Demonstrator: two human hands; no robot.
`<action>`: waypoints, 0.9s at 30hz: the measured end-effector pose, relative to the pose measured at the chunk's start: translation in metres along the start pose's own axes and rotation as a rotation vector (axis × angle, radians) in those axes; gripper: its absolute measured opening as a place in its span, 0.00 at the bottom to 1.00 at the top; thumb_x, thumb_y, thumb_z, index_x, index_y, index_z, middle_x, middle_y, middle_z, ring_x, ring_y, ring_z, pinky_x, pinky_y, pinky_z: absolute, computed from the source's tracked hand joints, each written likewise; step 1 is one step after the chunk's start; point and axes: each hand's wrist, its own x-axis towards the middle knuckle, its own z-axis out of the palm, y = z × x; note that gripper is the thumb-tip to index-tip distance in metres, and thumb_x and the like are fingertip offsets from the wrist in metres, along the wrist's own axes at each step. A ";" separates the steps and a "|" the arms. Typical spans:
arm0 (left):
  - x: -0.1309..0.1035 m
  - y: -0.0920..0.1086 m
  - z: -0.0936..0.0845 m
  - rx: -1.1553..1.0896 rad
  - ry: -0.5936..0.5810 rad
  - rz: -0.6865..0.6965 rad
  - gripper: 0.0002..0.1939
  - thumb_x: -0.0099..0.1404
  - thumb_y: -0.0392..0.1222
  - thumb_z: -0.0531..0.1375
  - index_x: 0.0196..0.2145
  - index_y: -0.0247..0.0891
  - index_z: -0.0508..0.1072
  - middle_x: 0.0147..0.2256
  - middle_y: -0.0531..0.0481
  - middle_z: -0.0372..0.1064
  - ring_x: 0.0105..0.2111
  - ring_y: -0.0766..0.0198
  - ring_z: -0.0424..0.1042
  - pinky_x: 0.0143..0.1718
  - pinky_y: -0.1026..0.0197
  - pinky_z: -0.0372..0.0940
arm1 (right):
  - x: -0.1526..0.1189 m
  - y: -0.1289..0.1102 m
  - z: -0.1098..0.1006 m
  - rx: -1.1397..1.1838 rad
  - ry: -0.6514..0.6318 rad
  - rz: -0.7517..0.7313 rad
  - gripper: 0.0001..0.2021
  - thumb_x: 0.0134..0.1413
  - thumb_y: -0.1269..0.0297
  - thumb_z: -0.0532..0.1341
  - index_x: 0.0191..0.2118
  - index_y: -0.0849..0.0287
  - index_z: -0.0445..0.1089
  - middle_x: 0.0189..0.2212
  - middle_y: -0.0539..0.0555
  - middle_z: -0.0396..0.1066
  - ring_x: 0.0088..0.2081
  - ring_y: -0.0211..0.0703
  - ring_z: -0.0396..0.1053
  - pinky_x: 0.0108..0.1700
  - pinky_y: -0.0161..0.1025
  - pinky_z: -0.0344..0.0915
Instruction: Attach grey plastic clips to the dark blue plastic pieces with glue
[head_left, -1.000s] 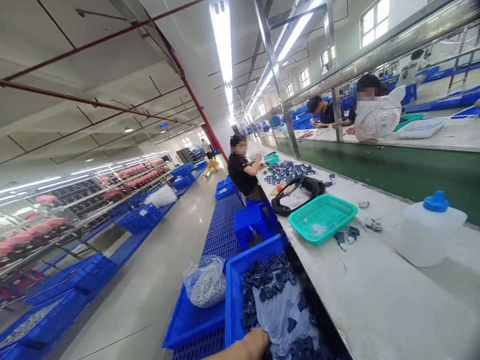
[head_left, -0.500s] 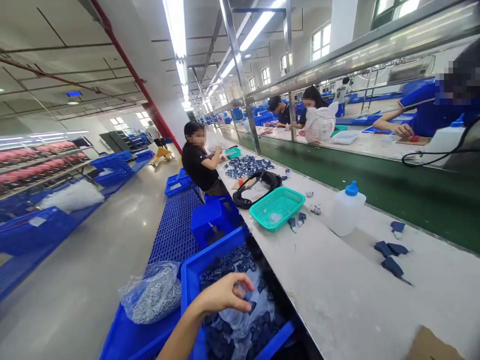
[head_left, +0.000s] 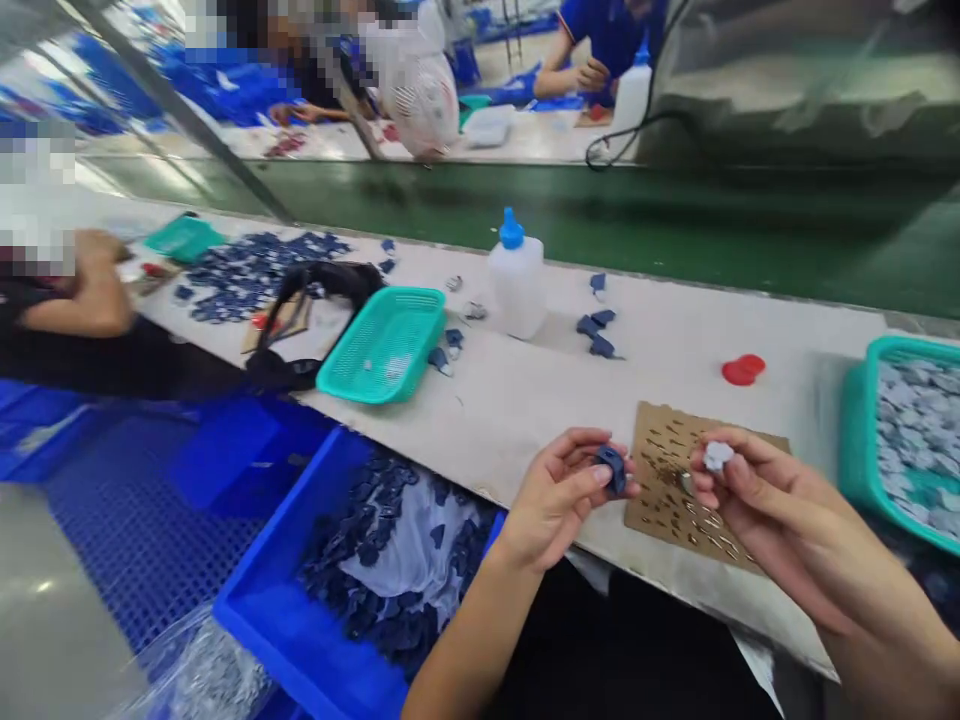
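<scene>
My left hand [head_left: 559, 495] is closed on a small dark blue part [head_left: 612, 468], held between thumb and fingers just above the table edge. To its right, my right hand [head_left: 772, 500] pinches a small light grey piece [head_left: 718, 457]. The two hands are apart, with a brown board [head_left: 660, 500] with cut-outs and marks beneath and between them. At the right stands a green basket [head_left: 859, 430] of similar light grey pieces. A blue bin [head_left: 270, 580] left of my left arm holds many dark blue parts.
A white bottle [head_left: 517, 285] with a blue cap stands mid-table, near loose dark blue parts [head_left: 601, 346]. Red discs [head_left: 742, 369] lie behind the board. Further left are a green basket [head_left: 386, 345], a black headset-like object [head_left: 300, 290] and a co-worker's arm [head_left: 90, 290].
The view has swung right and down. My left hand has moved from over the blue bin to the table edge with a dark blue part. My right hand has come into view holding a grey piece.
</scene>
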 end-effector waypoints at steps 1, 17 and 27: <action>0.002 -0.001 0.002 -0.011 -0.012 -0.018 0.18 0.56 0.37 0.75 0.43 0.39 0.77 0.42 0.49 0.76 0.44 0.61 0.77 0.47 0.57 0.74 | 0.001 -0.002 0.002 0.012 0.013 0.042 0.17 0.55 0.50 0.71 0.44 0.54 0.76 0.35 0.55 0.73 0.33 0.41 0.71 0.35 0.37 0.73; 0.016 -0.027 0.001 -0.017 -0.057 -0.065 0.20 0.57 0.39 0.75 0.47 0.45 0.79 0.39 0.51 0.74 0.38 0.68 0.75 0.42 0.65 0.72 | -0.005 0.002 0.001 -0.093 0.131 0.050 0.11 0.54 0.60 0.73 0.44 0.48 0.77 0.46 0.51 0.78 0.40 0.40 0.77 0.43 0.33 0.78; 0.027 -0.026 -0.006 0.148 -0.043 0.133 0.12 0.54 0.31 0.75 0.35 0.40 0.80 0.37 0.53 0.75 0.42 0.68 0.76 0.47 0.64 0.73 | -0.003 0.007 -0.003 -0.346 0.144 0.010 0.14 0.56 0.61 0.72 0.48 0.43 0.78 0.48 0.49 0.72 0.42 0.37 0.73 0.39 0.30 0.73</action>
